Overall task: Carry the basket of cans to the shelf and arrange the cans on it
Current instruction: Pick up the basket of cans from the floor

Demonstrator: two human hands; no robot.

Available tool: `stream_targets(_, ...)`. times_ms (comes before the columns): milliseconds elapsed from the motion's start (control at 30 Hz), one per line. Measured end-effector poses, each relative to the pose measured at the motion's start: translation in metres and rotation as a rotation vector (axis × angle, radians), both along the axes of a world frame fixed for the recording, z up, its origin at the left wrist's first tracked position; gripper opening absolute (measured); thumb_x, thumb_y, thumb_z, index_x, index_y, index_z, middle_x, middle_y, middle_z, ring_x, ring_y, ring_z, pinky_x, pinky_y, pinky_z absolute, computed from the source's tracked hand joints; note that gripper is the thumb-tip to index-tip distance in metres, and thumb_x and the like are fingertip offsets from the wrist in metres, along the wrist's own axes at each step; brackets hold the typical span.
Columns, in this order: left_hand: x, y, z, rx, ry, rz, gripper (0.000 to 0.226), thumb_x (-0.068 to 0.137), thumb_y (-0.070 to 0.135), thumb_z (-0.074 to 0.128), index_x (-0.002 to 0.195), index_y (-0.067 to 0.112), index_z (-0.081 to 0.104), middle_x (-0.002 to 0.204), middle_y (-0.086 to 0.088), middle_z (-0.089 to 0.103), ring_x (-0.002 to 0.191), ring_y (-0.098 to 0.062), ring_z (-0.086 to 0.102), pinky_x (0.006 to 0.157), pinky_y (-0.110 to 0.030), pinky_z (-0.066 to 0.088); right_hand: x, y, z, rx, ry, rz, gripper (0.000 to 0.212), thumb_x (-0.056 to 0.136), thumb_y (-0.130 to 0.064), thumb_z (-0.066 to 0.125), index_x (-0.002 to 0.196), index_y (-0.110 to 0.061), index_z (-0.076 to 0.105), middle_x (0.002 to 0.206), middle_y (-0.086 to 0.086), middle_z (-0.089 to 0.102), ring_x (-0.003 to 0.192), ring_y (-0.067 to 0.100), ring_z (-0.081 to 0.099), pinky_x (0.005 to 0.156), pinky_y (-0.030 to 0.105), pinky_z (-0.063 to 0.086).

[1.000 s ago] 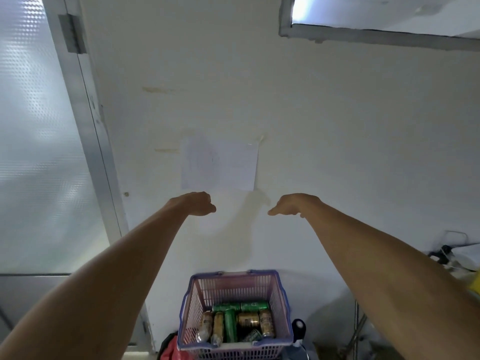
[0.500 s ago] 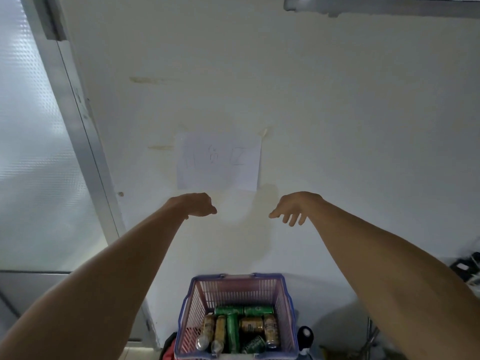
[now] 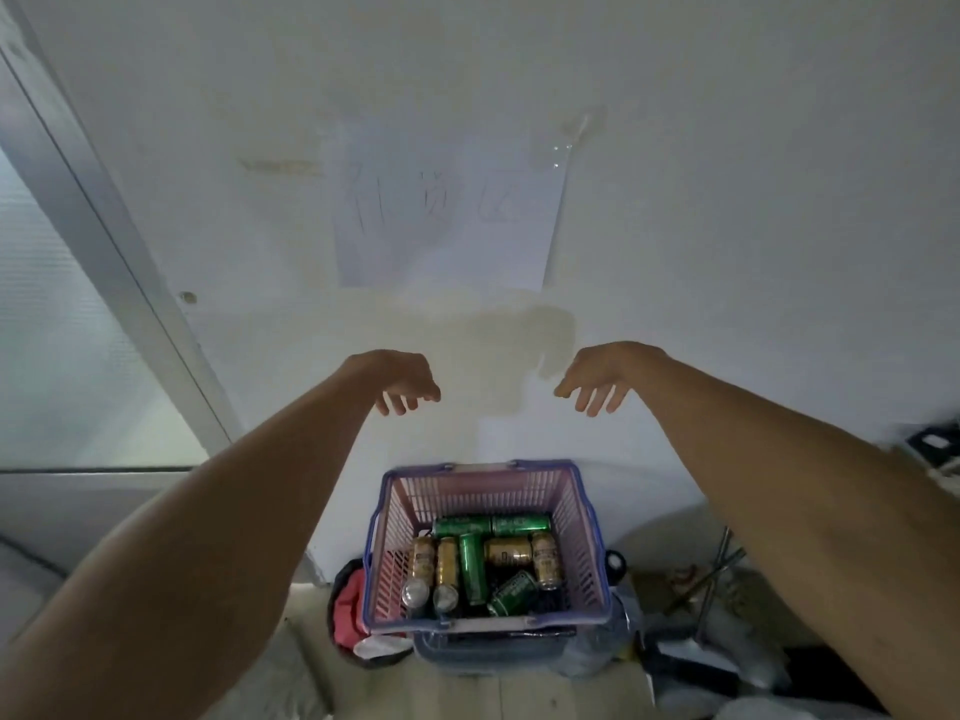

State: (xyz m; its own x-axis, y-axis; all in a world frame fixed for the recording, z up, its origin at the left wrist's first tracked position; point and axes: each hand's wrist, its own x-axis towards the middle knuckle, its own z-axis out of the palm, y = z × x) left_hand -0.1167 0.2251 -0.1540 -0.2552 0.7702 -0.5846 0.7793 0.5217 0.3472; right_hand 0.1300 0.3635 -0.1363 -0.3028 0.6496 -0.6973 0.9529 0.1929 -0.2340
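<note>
A pink plastic basket [image 3: 400, 569] with a blue rim stands low in the middle of the view, on top of a bluish container. Several green cans [image 3: 471, 566] and gold cans [image 3: 508, 551] lie jumbled on its bottom. My left hand [image 3: 400, 379] hangs above and left of the basket with fingers spread downward, holding nothing. Level with it, my right hand [image 3: 602, 376] is stretched out above the basket's right side, fingers apart and empty. Neither hand touches the basket. No shelf is in view.
A white wall with a taped paper sheet [image 3: 447, 215] rises right behind the basket. A frosted glass door with a metal frame [image 3: 104, 241] stands at the left. A red and black bag [image 3: 348, 605] lies left of the basket, metal rods and clutter [image 3: 717, 574] at the right.
The view has tilted down, so the basket sits higher and larger in frame. Both hands have opened from loosely curled to fingers spread and dropped toward the basket.
</note>
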Motion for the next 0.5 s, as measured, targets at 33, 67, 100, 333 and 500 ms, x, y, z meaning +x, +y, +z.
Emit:
stream_targets(33, -0.003, 0.003, -0.015, -0.009, 0.001, -0.006, 0.040, 0.099, 0.034, 0.058, 0.126, 0.005, 0.061, 0.119, -0.011, 0.069, 0.105, -0.027, 0.070, 0.086, -0.041, 0.060, 0.000, 0.002, -0.014, -0.028, -0.010, -0.006, 0.046, 0.097, -0.037, 0.065, 0.133, -0.009, 0.059, 0.126, 0.015, 0.068, 0.115, 0.031, 0.068, 0.099, 0.043, 0.054)
stream_targets(67, -0.006, 0.004, -0.031, -0.019, 0.001, -0.012, 0.040, 0.098, 0.034, 0.058, 0.126, 0.005, 0.061, 0.120, -0.011, 0.068, 0.105, -0.026, 0.070, 0.085, -0.041, 0.061, 0.000, 0.004, -0.029, -0.057, -0.027, -0.010, 0.047, 0.096, -0.038, 0.065, 0.133, -0.009, 0.058, 0.127, 0.015, 0.068, 0.116, 0.031, 0.068, 0.099, 0.043, 0.054)
stream_targets(100, -0.009, 0.006, -0.047, -0.030, -0.004, -0.017, 0.040, 0.098, 0.035, 0.058, 0.126, 0.005, 0.061, 0.120, -0.011, 0.068, 0.105, -0.026, 0.070, 0.084, -0.040, 0.061, -0.001, 0.008, -0.045, -0.084, -0.042, -0.014, 0.047, 0.096, -0.038, 0.065, 0.133, -0.009, 0.058, 0.127, 0.016, 0.068, 0.116, 0.031, 0.067, 0.099, 0.042, 0.054)
stream_targets(333, -0.017, 0.008, -0.164, -0.078, 0.030, -0.013, 0.032, 0.097, 0.027, 0.054, 0.119, 0.008, 0.067, 0.114, -0.010, 0.068, 0.091, -0.024, 0.066, 0.066, -0.032, 0.057, 0.000, 0.029, -0.172, -0.145, -0.074, -0.022, 0.043, 0.096, -0.038, 0.063, 0.126, -0.007, 0.057, 0.115, 0.011, 0.069, 0.102, 0.024, 0.067, 0.094, 0.039, 0.055)
stream_targets(500, -0.015, -0.022, -0.261, -0.169, 0.045, 0.080, 0.038, 0.100, 0.025, 0.048, 0.128, 0.003, 0.060, 0.130, -0.016, 0.064, 0.117, -0.033, 0.063, 0.093, -0.036, 0.049, 0.023, 0.028, -0.273, -0.063, -0.117, -0.008, 0.020, 0.097, -0.027, 0.058, 0.099, -0.008, 0.051, 0.099, 0.012, 0.053, 0.087, 0.025, 0.055, 0.074, 0.031, 0.045)
